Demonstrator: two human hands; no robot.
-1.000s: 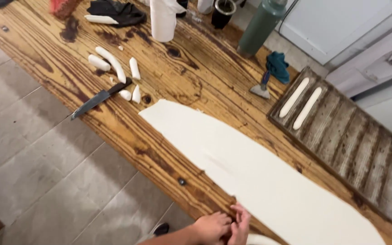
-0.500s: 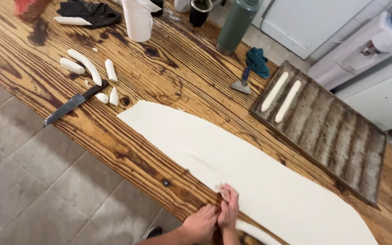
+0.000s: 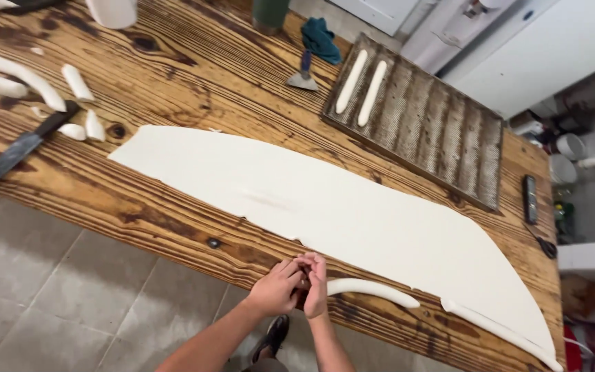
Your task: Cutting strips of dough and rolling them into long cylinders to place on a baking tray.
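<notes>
Left hand (image 3: pixel 275 288) and right hand (image 3: pixel 316 286) meet at the near desk (image 3: pixel 173 213) edge, fingers pinched closed on the end of a dough strip (image 3: pixel 373 289) lying just before the dough sheet (image 3: pixel 325 207); roll with light, even pressure; dough smooth, pale, pliable; beyond the sheet, a ridged metal tray (image 3: pixel 435 131).

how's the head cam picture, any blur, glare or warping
Head view: light is soft and even, with no harsh glare on the dough sheet; the hands and the rolled dough strip look sharp; the table edges bow slightly, a wide-lens warp; the right side beyond the baking tray is dimmer.
</notes>
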